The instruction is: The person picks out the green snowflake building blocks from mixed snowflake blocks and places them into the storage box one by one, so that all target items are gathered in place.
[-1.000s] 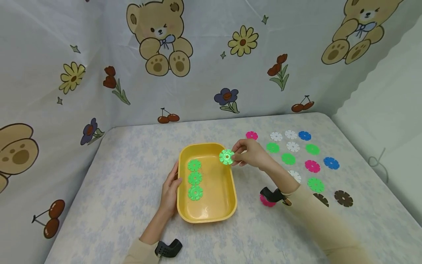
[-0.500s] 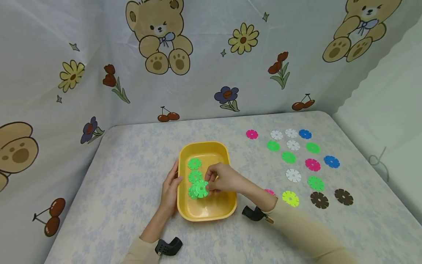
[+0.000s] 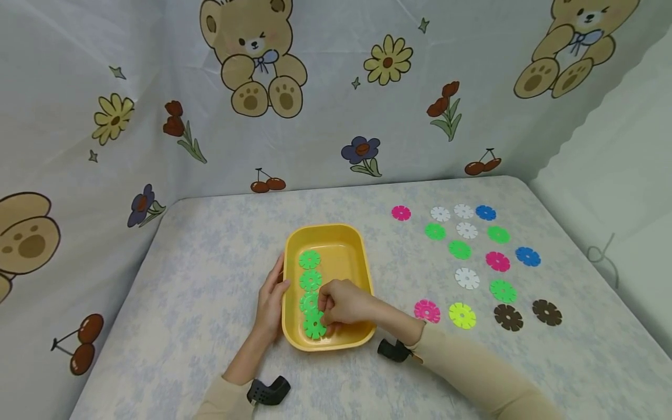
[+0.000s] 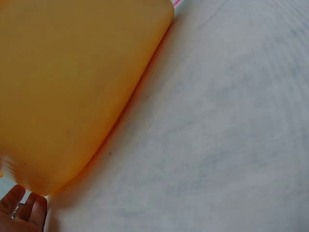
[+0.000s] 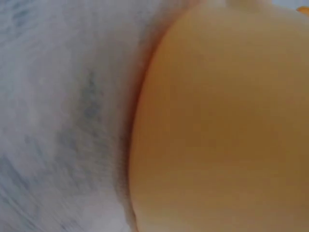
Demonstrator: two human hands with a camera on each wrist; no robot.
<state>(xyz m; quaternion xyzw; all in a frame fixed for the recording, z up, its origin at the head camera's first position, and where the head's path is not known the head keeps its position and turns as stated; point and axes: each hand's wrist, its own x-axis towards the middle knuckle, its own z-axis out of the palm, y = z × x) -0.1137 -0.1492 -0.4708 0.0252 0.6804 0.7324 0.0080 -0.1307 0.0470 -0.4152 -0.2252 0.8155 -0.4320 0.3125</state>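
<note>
A yellow plastic tray [image 3: 343, 256] sits on the table with a column of green notched, flower-shaped interlocking discs [image 3: 310, 280] along its left side. My left hand [image 3: 270, 300] holds the tray's left wall, the thumb at the rim. In the left wrist view, fingers [image 4: 24, 208] touch the tray's outer wall [image 4: 72, 87]. Inside the tray, my right hand [image 3: 346, 301] pinches a green interlocking disc [image 3: 315, 326] at the near end of the column. The fingers partly cover its right edge. The right wrist view shows mostly the tray's outer wall [image 5: 222, 116].
Right of the tray, several more discs lie flat and apart: pink [image 3: 427, 311], yellow [image 3: 462, 315], brown [image 3: 508, 318], white [image 3: 467, 278], green [image 3: 503, 291] and blue [image 3: 528, 256]. A patterned cloth [image 3: 320, 70] hangs behind the table.
My right hand has carried the green disc from above the tray's right rim leftward and down to the near end of the column. My left hand stays on the tray.
</note>
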